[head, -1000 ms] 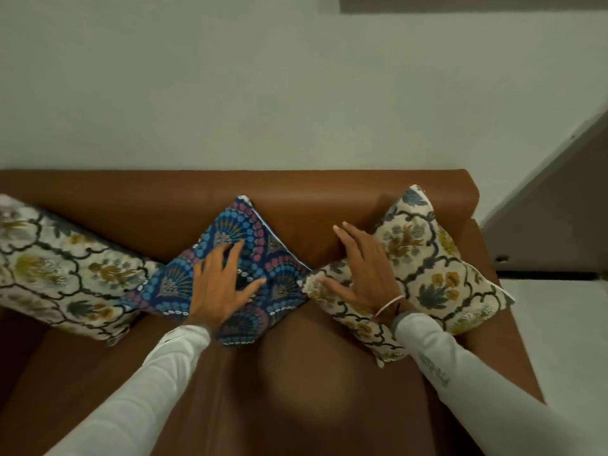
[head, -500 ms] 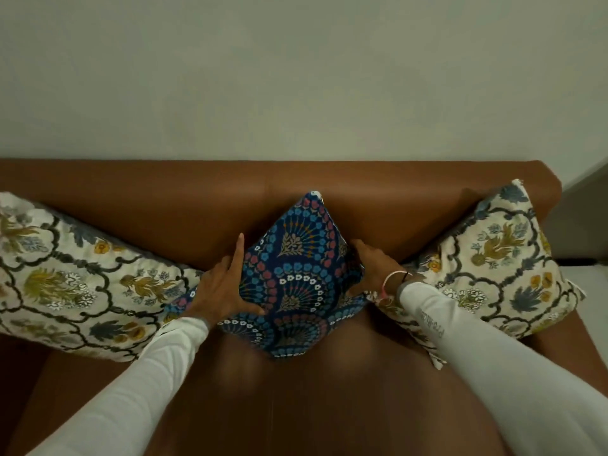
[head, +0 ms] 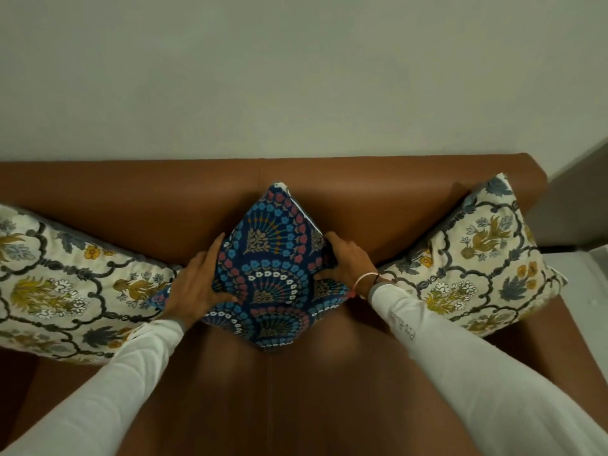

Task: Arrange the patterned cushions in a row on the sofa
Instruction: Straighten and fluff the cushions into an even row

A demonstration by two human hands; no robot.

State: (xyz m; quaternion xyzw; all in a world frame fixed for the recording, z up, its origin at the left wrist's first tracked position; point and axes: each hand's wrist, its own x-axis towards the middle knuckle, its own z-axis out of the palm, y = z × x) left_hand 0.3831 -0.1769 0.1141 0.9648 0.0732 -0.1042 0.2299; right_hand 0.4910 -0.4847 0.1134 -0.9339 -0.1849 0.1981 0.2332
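A dark blue cushion (head: 274, 268) with fan and flower patterns stands on one corner in the middle of the brown leather sofa (head: 362, 199), leaning on the backrest. My left hand (head: 199, 284) grips its left side and my right hand (head: 345, 261) grips its right side. A cream floral cushion (head: 62, 287) leans at the left end of the sofa. A second cream floral cushion (head: 477, 261) leans at the right end. The three stand side by side along the backrest.
A plain pale wall (head: 296, 77) rises behind the sofa. At the far right a grey wall or door panel (head: 579, 209) and a strip of light floor (head: 598, 278) show past the sofa's arm.
My right hand left the right cream cushion and took the blue cushion's right side. Both hands shifted the blue cushion to the sofa's middle and stood it more upright.
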